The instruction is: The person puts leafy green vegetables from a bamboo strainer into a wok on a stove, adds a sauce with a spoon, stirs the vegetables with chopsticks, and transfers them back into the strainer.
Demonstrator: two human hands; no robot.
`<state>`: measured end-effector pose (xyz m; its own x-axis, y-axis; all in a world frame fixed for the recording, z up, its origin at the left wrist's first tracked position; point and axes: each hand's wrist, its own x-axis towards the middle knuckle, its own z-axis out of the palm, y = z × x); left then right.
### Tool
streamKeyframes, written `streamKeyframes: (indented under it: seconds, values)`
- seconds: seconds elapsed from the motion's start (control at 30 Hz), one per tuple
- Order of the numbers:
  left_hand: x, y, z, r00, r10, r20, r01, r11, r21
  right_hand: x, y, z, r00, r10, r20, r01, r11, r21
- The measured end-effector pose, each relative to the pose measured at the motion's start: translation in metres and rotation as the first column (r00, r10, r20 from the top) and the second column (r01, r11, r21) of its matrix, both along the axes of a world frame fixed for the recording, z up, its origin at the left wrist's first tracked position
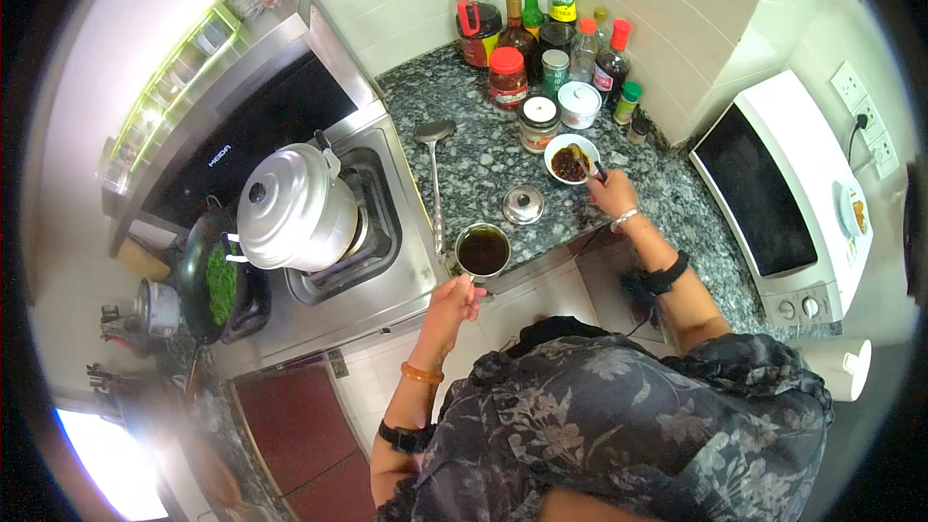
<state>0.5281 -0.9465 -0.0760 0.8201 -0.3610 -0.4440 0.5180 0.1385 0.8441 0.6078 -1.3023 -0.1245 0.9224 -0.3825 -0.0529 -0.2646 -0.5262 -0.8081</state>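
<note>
My left hand (pixel 457 302) grips the handle of a small metal pot (pixel 483 251) filled with dark liquid, at the counter's front edge. A spoon (pixel 578 154) with a dark handle is held in my right hand (pixel 615 193). Its bowl dips into a dark, chunky sauce inside a white bowl (pixel 549 167). Between the pot and the bowl lies a round metal lid (pixel 523 204) with a black knob. To the left of the pot, a long-handled metal wok spatula (pixel 436 177) rests on the granite counter (pixel 478 152).
Behind the bowl stand several seasoning bottles and jars, among them a red-lidded jar (pixel 507 78) and a white lidded pot (pixel 580 106). Left, a large aluminium pot (pixel 297 210) sits on the gas stove (pixel 384 232), near a wok (pixel 196 283) with greens (pixel 221 286). A microwave (pixel 783 196) stands right.
</note>
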Motion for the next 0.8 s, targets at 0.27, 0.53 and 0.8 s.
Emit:
streamKeyframes:
  seconds: [0.27,0.53,0.8]
  values:
    - [0.012,-0.018,0.004,0.998,-0.068,0.010,0.067,0.997,0.037,-0.023,0.007,0.021,0.999,0.001,0.049,0.013,0.962,-0.271]
    - [0.022,-0.043,0.007,0.999,-0.042,0.025,0.041,0.998,0.049,-0.038,0.011,0.000,0.998,0.027,0.053,0.000,0.892,-0.453]
    - [0.022,-0.044,0.013,1.000,0.006,0.026,-0.006,1.000,0.000,-0.046,-0.005,0.037,0.976,0.095,0.197,-0.136,0.969,0.205]
